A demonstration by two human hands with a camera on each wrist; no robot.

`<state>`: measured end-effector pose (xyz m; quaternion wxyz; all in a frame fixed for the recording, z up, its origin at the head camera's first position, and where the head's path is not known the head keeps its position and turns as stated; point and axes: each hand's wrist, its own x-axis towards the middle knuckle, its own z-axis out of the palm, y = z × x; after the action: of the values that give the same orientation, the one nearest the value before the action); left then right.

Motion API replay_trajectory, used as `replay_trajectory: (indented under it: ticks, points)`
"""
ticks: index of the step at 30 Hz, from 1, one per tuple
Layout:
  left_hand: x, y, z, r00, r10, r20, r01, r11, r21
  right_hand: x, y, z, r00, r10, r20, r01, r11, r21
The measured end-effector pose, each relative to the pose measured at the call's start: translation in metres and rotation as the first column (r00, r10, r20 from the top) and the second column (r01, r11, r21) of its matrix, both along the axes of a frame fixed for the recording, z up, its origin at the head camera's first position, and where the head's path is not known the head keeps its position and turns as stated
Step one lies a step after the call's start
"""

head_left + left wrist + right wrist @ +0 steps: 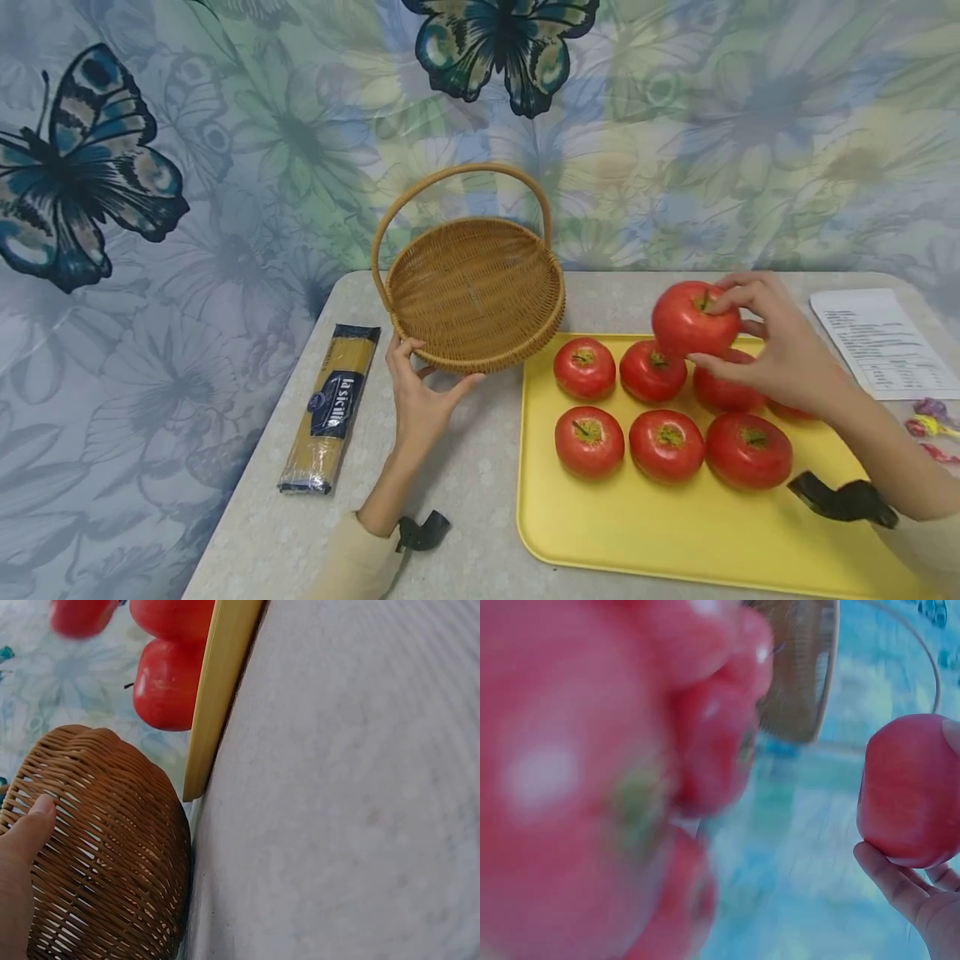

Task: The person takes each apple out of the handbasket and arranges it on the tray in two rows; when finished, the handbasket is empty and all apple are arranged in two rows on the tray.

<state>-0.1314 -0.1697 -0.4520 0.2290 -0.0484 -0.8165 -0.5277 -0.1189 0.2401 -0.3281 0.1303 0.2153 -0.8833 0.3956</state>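
Observation:
A brown wicker basket [472, 292] with a tall hoop handle stands at the back of the table, its inside bare and facing me. My left hand [424, 410] grips its near left rim, fingers over the edge and the thumb against the outer weave [112, 840]. With my right hand [787, 354] I hold a red apple [686, 321] above the back row of apples, thumb below and fingers over the top. Several more red apples [590, 443] sit in two rows on a yellow tray [645, 525]. My right hand partly hides the back right ones.
A pack of spaghetti [330, 408] lies on the table left of the basket. At the right are a printed sheet [885, 342] and colourful wrapped sweets [930, 421]. A butterfly-patterned cloth [300, 125] hangs behind the table.

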Motion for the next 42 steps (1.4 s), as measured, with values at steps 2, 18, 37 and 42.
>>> replay_trajectory:
  ticks: [2, 18, 37, 42]
  points:
    - [0.000, 0.000, 0.000, 1.000, -0.001, 0.002, 0.001, 1.000, -0.001, 0.016, 0.022, -0.007, 0.998, -0.064, -0.002, 0.064, 0.998, -0.010]
    - [0.000, -0.002, -0.001, 1.000, -0.004, -0.010, 0.004, 1.000, -0.010, 0.106, 0.111, -0.072, 0.887, -0.461, 0.033, 0.457, 0.885, 0.085]
    - [-0.002, -0.001, -0.001, 1.000, 0.000, -0.016, -0.001, 1.000, -0.023, 0.128, 0.115, -0.114, 0.927, -0.352, 0.130, 0.339, 0.934, 0.112]
    - [-0.001, -0.001, -0.001, 1.000, -0.002, -0.004, 0.002, 1.000, -0.016, 0.127, 0.116, -0.114, 0.933, -0.346, 0.100, 0.332, 0.934, 0.129]
